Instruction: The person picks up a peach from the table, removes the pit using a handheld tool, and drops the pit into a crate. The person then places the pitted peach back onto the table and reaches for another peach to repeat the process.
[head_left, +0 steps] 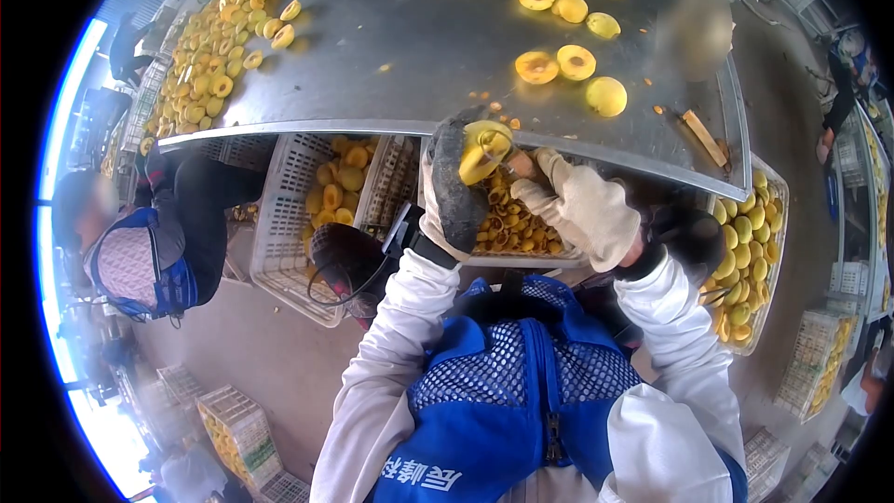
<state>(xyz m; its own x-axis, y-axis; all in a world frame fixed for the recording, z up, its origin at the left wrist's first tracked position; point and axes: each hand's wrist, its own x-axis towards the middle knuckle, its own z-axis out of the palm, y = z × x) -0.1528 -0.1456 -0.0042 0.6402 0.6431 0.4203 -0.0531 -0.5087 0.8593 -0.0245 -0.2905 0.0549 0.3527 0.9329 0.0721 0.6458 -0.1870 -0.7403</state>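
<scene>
**Coring of a halved yellow fruit at the table edge**

A yellow fruit half (484, 149) is held in the gloved left hand (453, 188), whose fingers are wrapped around it from the left and from below. The cut face appears to be turned toward the gloved right hand (579, 210). The right hand is closed in a fist; a tool is judged to be gripped in it, but the tool itself cannot be made out. The fruit half lies just beside the right hand's fingertips, seemingly touching them, and above a white crate (521, 224) filled with pits and trimmings.

The step in hand is judged to be the removal of the core. For the next move, a firm hold by the left hand and a short, controlled turn of the right wrist are called for, so that the waste drops into the crate beneath.

Finished halves (570, 62) are spread on the metal table (419, 37) beyond. Whole fruit is stocked in a crate at the right (745, 261). Another person (140, 251) is at work on the left.
</scene>
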